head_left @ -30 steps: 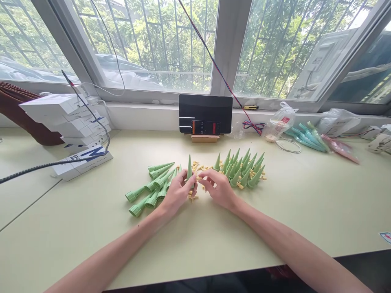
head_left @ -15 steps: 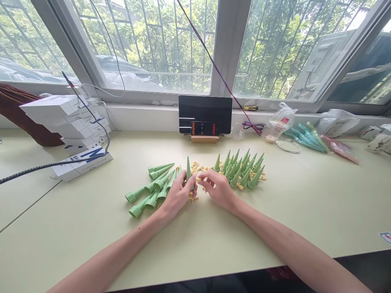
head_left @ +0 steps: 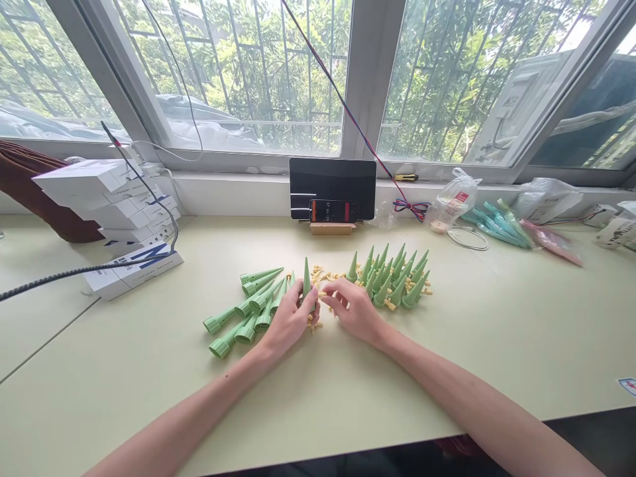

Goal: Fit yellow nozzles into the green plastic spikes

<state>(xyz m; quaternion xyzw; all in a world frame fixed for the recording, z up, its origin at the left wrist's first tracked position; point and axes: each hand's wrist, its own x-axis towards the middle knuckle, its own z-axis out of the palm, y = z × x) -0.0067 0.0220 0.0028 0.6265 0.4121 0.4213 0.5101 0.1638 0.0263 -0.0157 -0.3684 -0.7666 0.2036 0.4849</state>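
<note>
My left hand [head_left: 288, 319] is closed round a green cone-shaped spike [head_left: 306, 278] that stands upright with its tip pointing up. Close beside it, my right hand [head_left: 354, 310] pinches a small yellow plastic piece [head_left: 322, 293] against the spike's side. Small yellow pieces [head_left: 314, 322] lie scattered on the table between and behind my hands. A pile of green spikes [head_left: 248, 306] lies flat to the left of my left hand. A cluster of upright green spikes [head_left: 392, 276] stands to the right of my right hand.
The pale table [head_left: 149, 371] runs under a window. A tablet [head_left: 332, 187] with a phone [head_left: 332, 211] leans at the back. White boxes [head_left: 106, 192] and a black cable [head_left: 59, 276] lie left. Plastic bags [head_left: 454, 199] and teal spikes [head_left: 499, 223] lie at the back right.
Both hands stay together over the upright spike; only the fingers shift slightly. The view has tilted a little.
</note>
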